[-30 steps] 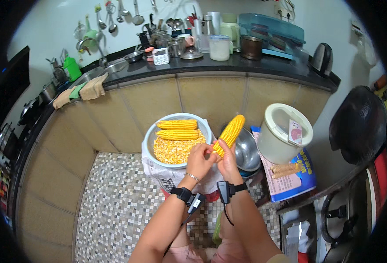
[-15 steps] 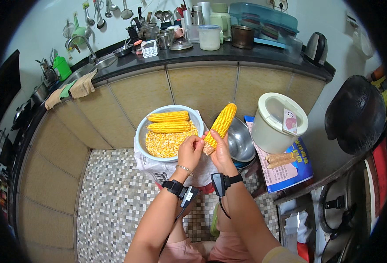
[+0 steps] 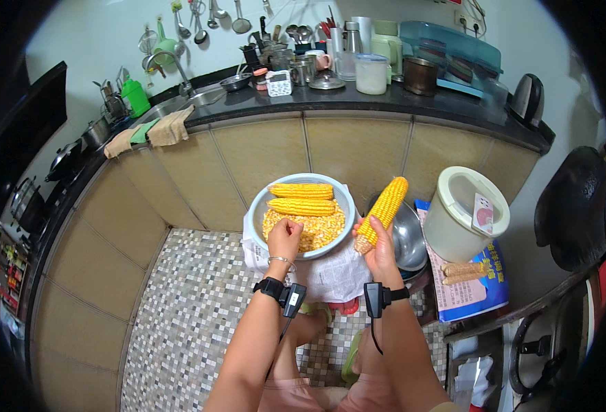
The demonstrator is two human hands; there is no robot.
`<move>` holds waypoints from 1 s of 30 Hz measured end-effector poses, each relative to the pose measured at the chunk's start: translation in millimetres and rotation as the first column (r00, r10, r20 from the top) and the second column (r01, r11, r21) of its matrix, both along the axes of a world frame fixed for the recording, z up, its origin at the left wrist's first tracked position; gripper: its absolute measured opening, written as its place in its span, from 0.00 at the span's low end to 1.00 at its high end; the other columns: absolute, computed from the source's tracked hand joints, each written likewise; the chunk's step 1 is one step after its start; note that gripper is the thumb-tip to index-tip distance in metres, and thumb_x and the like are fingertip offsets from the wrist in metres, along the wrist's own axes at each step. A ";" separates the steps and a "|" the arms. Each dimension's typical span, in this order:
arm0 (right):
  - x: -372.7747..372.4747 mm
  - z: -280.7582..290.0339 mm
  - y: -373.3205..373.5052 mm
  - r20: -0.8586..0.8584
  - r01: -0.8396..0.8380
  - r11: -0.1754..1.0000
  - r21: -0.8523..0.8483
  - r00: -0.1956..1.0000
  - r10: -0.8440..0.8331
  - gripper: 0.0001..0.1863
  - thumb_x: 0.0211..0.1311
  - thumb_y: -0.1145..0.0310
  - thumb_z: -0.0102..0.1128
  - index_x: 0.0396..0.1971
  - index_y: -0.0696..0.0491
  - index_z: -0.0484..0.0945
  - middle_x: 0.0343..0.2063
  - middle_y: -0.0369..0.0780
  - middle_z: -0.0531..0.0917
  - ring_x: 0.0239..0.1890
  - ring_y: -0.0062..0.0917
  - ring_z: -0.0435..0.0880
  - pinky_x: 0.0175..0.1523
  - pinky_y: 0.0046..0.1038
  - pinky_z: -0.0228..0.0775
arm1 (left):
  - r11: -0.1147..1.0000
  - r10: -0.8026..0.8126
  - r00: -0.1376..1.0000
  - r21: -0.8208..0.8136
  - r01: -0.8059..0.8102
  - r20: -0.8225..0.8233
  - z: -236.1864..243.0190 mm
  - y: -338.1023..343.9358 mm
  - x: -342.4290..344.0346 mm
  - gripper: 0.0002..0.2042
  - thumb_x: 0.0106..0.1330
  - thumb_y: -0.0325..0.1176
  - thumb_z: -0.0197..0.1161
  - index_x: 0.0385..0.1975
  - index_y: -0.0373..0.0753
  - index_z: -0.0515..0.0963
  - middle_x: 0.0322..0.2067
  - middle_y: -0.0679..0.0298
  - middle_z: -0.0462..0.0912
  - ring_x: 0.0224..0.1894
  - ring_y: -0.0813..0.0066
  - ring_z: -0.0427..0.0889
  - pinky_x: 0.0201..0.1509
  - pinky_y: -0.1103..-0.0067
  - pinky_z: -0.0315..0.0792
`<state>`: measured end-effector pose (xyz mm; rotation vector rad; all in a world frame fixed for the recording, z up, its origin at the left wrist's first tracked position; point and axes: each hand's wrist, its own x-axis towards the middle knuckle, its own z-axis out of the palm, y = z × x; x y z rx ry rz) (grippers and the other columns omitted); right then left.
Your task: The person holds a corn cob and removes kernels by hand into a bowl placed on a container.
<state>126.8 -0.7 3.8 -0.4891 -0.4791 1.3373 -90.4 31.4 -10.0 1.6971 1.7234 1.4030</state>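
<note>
My right hand is wrapped round the lower end of a yellow corn cob, tilted with its top up and to the right. At the bottom end some kernels are gone and pale core shows. Over the near left part of a light blue basin, my left hand has its fingers closed; whether anything is in them is hidden. Loose corn kernels fill the basin's bottom. Two whole cobs, a far one and a nearer one, lie on the kernels.
White sheeting lies under the basin. A steel bowl is just right of my right hand. Further right stand a lidded cream bucket and bare cobs on a blue and pink packet. A dark counter runs behind.
My left hand has left the cob and moved left over the basin. My right hand still holds the cob. The whole view has shifted, so things appear further right and lower.
</note>
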 end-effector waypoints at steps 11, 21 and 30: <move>-0.3 -13.0 5.9 -0.030 -0.029 0.999 -0.013 0.999 0.029 0.20 0.65 0.54 0.50 0.47 0.53 0.63 0.31 0.42 0.77 0.30 0.29 0.80 0.35 0.30 0.76 | 0.991 -0.129 0.981 0.056 0.122 0.148 0.6 -5.4 21.3 0.10 0.66 0.34 0.56 0.26 0.35 0.74 0.20 0.70 0.73 0.23 0.84 0.71 0.26 0.83 0.67; -1.2 -26.2 12.4 -0.080 -0.028 0.998 -0.057 0.997 0.023 0.22 0.66 0.47 0.45 0.47 0.50 0.62 0.32 0.42 0.76 0.33 0.30 0.79 0.39 0.33 0.74 | 0.597 -0.409 0.617 -0.314 0.738 0.672 8.9 -32.0 92.1 0.22 0.71 0.51 0.43 0.38 0.35 0.71 0.26 0.64 0.77 0.22 0.80 0.75 0.25 0.84 0.75; -5.3 -7.9 -5.0 0.051 -0.074 0.991 -0.115 0.995 0.080 0.27 0.63 0.42 0.49 0.40 0.55 0.69 0.32 0.42 0.78 0.35 0.29 0.80 0.35 0.29 0.76 | 0.589 -0.447 0.600 -0.286 0.756 0.664 13.1 -35.1 96.9 0.22 0.70 0.51 0.44 0.36 0.34 0.71 0.19 0.69 0.73 0.14 0.85 0.69 0.17 0.89 0.67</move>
